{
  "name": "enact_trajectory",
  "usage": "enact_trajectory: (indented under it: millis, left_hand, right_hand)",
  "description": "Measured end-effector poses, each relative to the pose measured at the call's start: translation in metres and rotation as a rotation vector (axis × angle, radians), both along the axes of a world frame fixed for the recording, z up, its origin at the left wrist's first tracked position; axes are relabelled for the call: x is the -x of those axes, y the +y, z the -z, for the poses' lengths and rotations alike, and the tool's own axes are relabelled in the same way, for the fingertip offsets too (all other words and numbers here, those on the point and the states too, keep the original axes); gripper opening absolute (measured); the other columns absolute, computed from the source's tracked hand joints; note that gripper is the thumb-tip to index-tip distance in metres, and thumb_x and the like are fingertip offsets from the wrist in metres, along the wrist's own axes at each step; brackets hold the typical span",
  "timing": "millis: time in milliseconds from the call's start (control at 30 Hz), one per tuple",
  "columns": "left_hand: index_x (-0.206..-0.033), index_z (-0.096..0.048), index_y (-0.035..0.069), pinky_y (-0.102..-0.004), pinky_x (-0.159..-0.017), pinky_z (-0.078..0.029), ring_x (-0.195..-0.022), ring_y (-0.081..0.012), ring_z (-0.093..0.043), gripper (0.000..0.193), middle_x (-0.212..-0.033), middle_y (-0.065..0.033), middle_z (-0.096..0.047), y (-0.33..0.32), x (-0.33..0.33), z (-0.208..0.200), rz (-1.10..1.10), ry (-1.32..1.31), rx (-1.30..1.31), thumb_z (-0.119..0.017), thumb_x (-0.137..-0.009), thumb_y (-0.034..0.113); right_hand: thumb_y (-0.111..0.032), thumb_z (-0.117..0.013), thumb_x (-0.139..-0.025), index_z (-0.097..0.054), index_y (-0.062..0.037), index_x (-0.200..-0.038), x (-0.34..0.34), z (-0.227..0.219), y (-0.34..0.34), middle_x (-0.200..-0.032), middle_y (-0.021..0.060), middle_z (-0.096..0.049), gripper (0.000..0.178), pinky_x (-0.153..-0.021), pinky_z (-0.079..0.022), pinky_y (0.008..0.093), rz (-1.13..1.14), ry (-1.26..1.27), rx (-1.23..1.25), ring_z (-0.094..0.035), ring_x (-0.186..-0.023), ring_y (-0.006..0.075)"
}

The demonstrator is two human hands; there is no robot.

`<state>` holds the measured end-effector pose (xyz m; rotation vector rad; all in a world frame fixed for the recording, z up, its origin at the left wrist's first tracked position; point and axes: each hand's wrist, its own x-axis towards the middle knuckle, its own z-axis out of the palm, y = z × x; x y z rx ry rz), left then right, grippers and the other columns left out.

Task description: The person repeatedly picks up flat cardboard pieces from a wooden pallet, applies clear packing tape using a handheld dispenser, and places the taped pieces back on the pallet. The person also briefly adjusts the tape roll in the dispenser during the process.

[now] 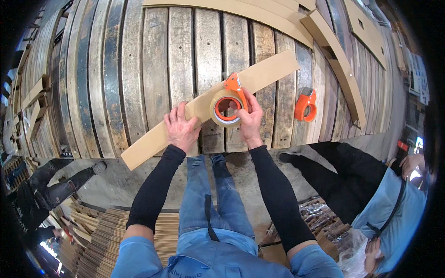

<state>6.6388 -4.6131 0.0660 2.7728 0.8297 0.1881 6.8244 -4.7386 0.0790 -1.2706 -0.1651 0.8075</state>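
Note:
A long, narrow cardboard piece (pixel 153 143) lies slantwise across the wooden slat table, its right end farther from me. My left hand (pixel 181 126) rests on it left of its middle, fingers spread over the top and near edge. With my right hand (pixel 251 118) I grip an orange tape dispenser (pixel 233 83) that carries a wide roll of clear tan tape. The dispenser's head sits over the cardboard's middle. Some of my right fingers are hidden behind the roll. A second orange tape dispenser (pixel 306 106) lies on the slats to the right.
Flat cardboard sheets (pixel 241 11) lie along the table's far side. A long folded cardboard piece (pixel 340 69) is at the right, and small cardboard pieces (pixel 36 111) lie far left. A person in a blue shirt (pixel 389 199) stands at right, another person's legs (pixel 60 183) at left. Stacked cardboard (pixel 125 241) is behind me.

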Motion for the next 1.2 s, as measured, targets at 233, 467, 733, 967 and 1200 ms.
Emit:
enact_trajectory:
  millis: [233, 467, 733, 967, 1200]
  left_hand:
    - [-0.085, -0.072, 0.017, -0.0518, -0.1, -0.034, -0.128, -0.0358, -0.041, 0.03, -0.144, -0.0124, -0.043, -0.006, -0.003, 0.001, -0.025, 0.024, 0.071, -0.086, -0.062, 0.029]
    - [-0.088, -0.073, 0.017, -0.0526, -0.102, -0.033, -0.13, -0.0356, -0.04, 0.029, -0.146, -0.0131, -0.041, -0.01, -0.004, 0.008, -0.034, -0.066, 0.043, -0.084, -0.064, 0.029]
    - [-0.088, -0.072, 0.018, -0.0524, -0.1, -0.034, -0.127, -0.0344, -0.041, 0.029, -0.142, -0.0119, -0.044, -0.012, -0.005, 0.008, -0.067, -0.063, 0.093, -0.084, -0.062, 0.026]
    - [-0.082, -0.069, 0.016, -0.0526, -0.101, -0.034, -0.128, -0.0347, -0.042, 0.026, -0.145, -0.0137, -0.043, -0.016, -0.009, 0.007, -0.11, -0.044, 0.056, -0.082, -0.06, 0.021]
    - [-0.111, -0.065, 0.012, -0.056, -0.111, -0.032, -0.139, -0.0415, -0.037, 0.045, -0.153, -0.0227, -0.035, 0.008, -0.05, 0.0, 0.324, 0.048, 0.05, -0.073, -0.066, 0.01]
  right_hand:
    - [0.0, -0.066, -0.075, -0.063, 0.0005, -0.128, -0.011, -0.079, 0.008, -0.131, 0.0203, -0.058, 0.054, -0.095, -0.054, 0.0399, -0.218, -0.811, 0.384, -0.066, -0.111, 0.0328]
    - [-0.017, -0.072, -0.077, -0.074, -0.0056, -0.103, -0.003, -0.089, 0.063, -0.118, 0.0179, -0.063, 0.028, -0.072, -0.058, 0.0384, -0.599, -1.36, 0.673, -0.072, -0.084, 0.0317]
    - [-0.01, -0.069, -0.074, -0.068, 0.0018, -0.095, 0.012, -0.086, 0.062, -0.106, 0.023, -0.061, 0.025, -0.063, -0.059, 0.0454, -0.83, -1.366, 0.782, -0.071, -0.072, 0.0387]
    - [-0.009, -0.074, -0.074, -0.067, -0.0025, -0.117, 0.026, -0.091, -0.026, -0.127, 0.0218, -0.054, 0.044, -0.07, -0.059, 0.0467, -0.835, -1.2, 0.864, -0.07, -0.079, 0.0399]
    - [-0.008, -0.076, -0.072, -0.067, -0.0046, -0.123, 0.032, -0.063, -0.047, -0.138, 0.0204, -0.05, 0.052, -0.078, -0.058, 0.0476, -0.729, -1.19, 0.777, -0.069, -0.089, 0.0399]
